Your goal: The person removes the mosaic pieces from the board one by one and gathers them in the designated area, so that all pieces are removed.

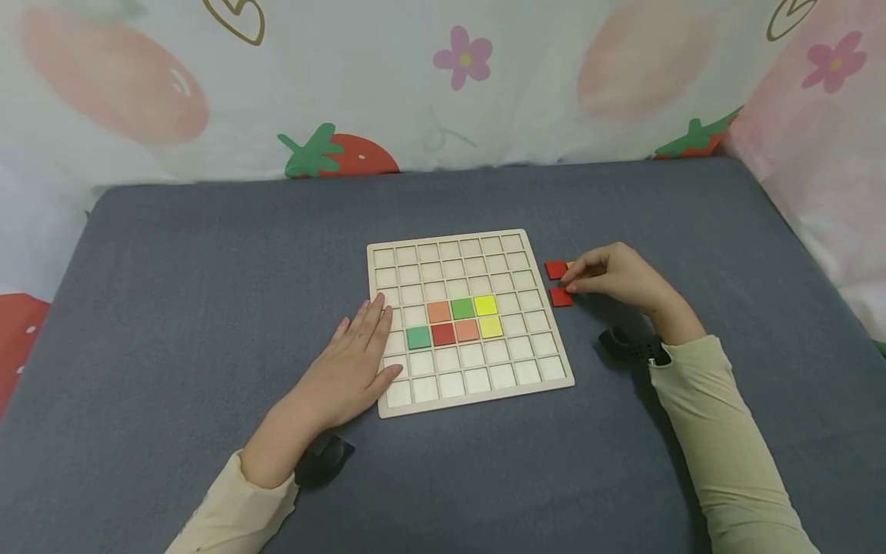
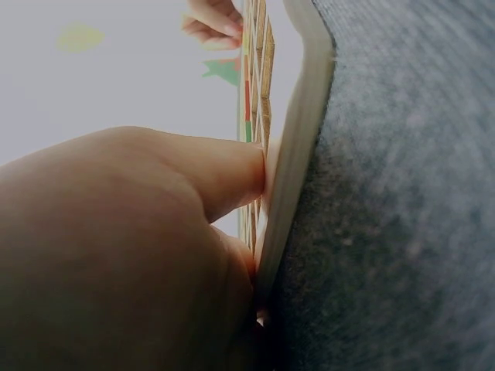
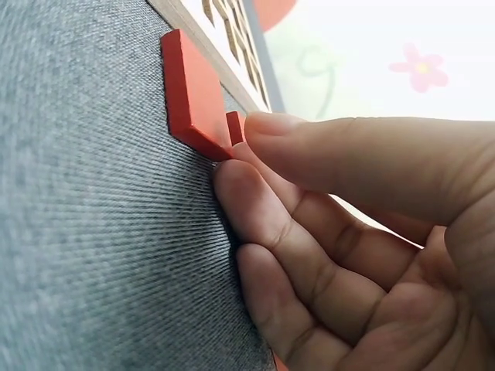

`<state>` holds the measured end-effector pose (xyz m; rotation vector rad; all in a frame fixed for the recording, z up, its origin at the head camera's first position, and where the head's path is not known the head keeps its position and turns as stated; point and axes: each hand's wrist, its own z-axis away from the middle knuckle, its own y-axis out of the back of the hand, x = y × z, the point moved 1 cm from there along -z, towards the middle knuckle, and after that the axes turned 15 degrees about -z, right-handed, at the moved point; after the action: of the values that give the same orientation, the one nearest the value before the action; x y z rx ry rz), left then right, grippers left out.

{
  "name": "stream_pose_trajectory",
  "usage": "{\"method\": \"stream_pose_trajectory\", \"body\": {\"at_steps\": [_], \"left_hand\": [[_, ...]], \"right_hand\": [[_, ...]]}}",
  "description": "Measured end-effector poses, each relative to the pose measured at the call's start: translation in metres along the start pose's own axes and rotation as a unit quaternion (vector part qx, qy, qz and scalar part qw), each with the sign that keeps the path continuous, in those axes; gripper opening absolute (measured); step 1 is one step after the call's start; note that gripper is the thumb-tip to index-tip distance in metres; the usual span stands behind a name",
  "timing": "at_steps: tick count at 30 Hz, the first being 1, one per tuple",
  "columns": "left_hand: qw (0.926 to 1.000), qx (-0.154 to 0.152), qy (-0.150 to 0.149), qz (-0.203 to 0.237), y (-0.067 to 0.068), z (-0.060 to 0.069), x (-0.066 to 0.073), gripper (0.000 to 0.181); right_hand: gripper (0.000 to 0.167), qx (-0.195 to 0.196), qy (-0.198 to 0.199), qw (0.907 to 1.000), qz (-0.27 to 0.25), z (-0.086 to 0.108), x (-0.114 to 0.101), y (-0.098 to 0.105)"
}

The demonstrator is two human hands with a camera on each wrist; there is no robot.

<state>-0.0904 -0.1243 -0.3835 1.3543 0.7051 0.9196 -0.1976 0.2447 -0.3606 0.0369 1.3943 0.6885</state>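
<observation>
A wooden grid board (image 1: pixel 477 398) lies on the cloth. One row holds orange (image 1: pixel 438 312), green (image 1: pixel 461 308) and yellow (image 1: pixel 486 305) tiles; the row below holds green (image 1: pixel 418 337), red (image 1: pixel 443 334), orange (image 1: pixel 467 330) and yellow (image 1: pixel 491 327) ones. My left hand (image 1: pixel 346 373) rests flat over the board's left edge, thumb on its surface (image 2: pixel 124 232). Right of the board, my right hand (image 1: pixel 623 281) has bent fingers at a red tile (image 1: pixel 560 297), whose corner is by the thumb (image 3: pixel 197 100). Another red tile (image 1: pixel 555 269) and a partly covered orange tile (image 1: pixel 571 265) are beside the fingertips.
Grey cloth (image 1: pixel 208 269) covers the table around the board. Behind it hangs a pale curtain (image 1: pixel 540 100) with strawberries and flowers. A dark band (image 1: pixel 633 346) is at the right wrist, and a dark device (image 1: pixel 325 460) at the left.
</observation>
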Motion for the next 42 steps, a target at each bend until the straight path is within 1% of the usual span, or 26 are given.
{"method": "stream_pose_trajectory", "body": {"at_steps": [8, 16, 24, 27, 34, 38, 42], "left_hand": [[1.0000, -0.003, 0.000, -0.003, 0.0008, -0.0010, -0.0004, 0.072], [0.9995, -0.004, 0.000, -0.033, 0.0033, 0.0003, -0.0014, 0.070], [0.9997, -0.004, 0.001, -0.026, 0.0038, 0.0008, -0.0008, 0.070], [0.9996, -0.001, -0.003, -0.029, 0.0039, 0.0005, -0.0006, 0.069], [0.9979, 0.020, -0.019, -0.058, 0.0052, -0.0013, -0.0001, 0.063], [0.9977, 0.021, -0.023, -0.060, 0.0063, -0.0019, 0.0006, 0.063], [0.9980, 0.020, -0.031, -0.050, 0.0056, -0.0025, 0.0008, 0.063]], "right_hand": [[0.018, -0.006, 0.004, 0.9999, -0.015, -0.0001, 0.0012, 0.0008], [0.020, -0.012, -0.003, 0.9998, -0.016, 0.0011, -0.0006, 0.0008], [0.021, -0.018, 0.001, 0.9993, -0.032, 0.0021, -0.0012, 0.0010], [0.022, -0.020, 0.001, 0.9989, -0.042, 0.0030, -0.0007, 0.0014], [0.024, -0.025, 0.002, 0.9983, -0.053, 0.0040, -0.0002, 0.0024], [0.025, -0.027, 0.001, 0.9980, -0.058, 0.0042, 0.0000, 0.0024], [0.025, -0.027, 0.001, 0.9980, -0.058, 0.0041, -0.0001, 0.0022]]}}
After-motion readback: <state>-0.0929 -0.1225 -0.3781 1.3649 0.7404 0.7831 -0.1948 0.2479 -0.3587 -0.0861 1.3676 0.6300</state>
